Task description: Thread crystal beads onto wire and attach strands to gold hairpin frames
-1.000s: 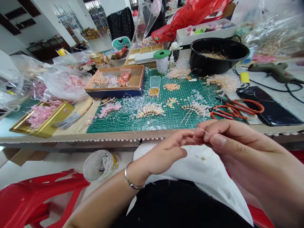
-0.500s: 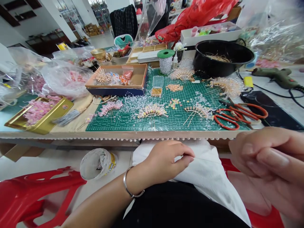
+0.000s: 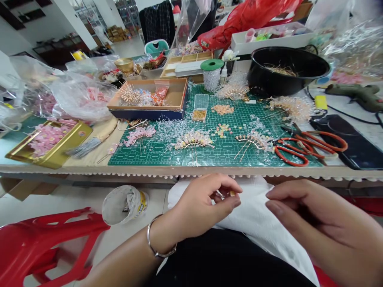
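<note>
My left hand (image 3: 211, 201), with a silver bangle at the wrist, is above my lap. Its bent fingers and thumb close around a small clear and yellowish beaded piece (image 3: 232, 193), mostly hidden by the fingers. To its right, my right hand (image 3: 314, 223) has thumb and forefinger brought close together in a pinch; whatever lies between them is too fine to make out. On the green cutting mat (image 3: 155, 157) beyond lie beaded hair combs, among them a yellow-pink one (image 3: 193, 140) and a partly beaded one (image 3: 254, 140).
Orange-handled scissors and pliers (image 3: 311, 145) lie at the mat's right, by a dark phone-like slab (image 3: 363, 147). A cardboard box (image 3: 146, 113), a black bowl (image 3: 287, 79), a glue gun (image 3: 356, 93) and a gold tin (image 3: 60, 153) stand around. Below is a white bucket (image 3: 116, 207).
My right hand has moved left and lower, turning so its thumb and forefinger face my left hand. The left fingers have lifted slightly, and the beaded piece now shows. The view has shifted a little.
</note>
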A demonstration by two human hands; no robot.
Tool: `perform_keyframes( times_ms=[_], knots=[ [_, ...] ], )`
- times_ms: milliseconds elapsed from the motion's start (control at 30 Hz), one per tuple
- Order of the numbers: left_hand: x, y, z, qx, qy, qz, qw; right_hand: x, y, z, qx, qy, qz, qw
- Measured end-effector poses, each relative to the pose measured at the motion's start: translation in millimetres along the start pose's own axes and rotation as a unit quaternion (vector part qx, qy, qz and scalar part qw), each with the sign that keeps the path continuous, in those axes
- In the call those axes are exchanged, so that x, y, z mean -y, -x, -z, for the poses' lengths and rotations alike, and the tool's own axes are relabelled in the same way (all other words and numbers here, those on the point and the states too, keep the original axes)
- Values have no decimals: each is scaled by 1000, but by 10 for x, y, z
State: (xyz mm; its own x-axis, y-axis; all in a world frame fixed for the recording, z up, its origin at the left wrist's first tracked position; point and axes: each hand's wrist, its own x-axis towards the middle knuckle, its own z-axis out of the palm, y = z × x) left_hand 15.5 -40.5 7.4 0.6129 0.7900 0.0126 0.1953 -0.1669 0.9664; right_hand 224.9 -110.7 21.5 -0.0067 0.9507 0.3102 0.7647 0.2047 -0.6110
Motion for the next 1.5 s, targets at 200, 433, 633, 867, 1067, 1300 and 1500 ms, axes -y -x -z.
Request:
perform_keyframes(
  times_ms=[200, 433, 633, 867, 1067, 1300, 1500],
  knots=[
    [-118, 76, -41, -6, 49, 28, 998, 104, -61, -88, 20, 14, 130, 991],
    [-136, 91, -37, 2, -29, -12, 999, 73, -23, -97, 1, 18, 180, 984],
    [-166, 90, -35, 1, -51, -34, 998, 48, 27, -99, -9, 17, 193, 981],
    [-190, 98, -34, 3, -81, -55, 995, 49, 31, -91, -3, 11, 201, 980],
    [-195, 92, -27, 9, -104, -63, 993, 42, 22, -83, 9, 12, 189, 982],
    [-208, 107, -14, 25, -131, -81, 988, 26, 24, -21, 53, 17, 171, 984],
    [-245, 123, -3, 44, -157, -74, 984, 24, 0, -20, 57, 48, 174, 982]
  ],
)
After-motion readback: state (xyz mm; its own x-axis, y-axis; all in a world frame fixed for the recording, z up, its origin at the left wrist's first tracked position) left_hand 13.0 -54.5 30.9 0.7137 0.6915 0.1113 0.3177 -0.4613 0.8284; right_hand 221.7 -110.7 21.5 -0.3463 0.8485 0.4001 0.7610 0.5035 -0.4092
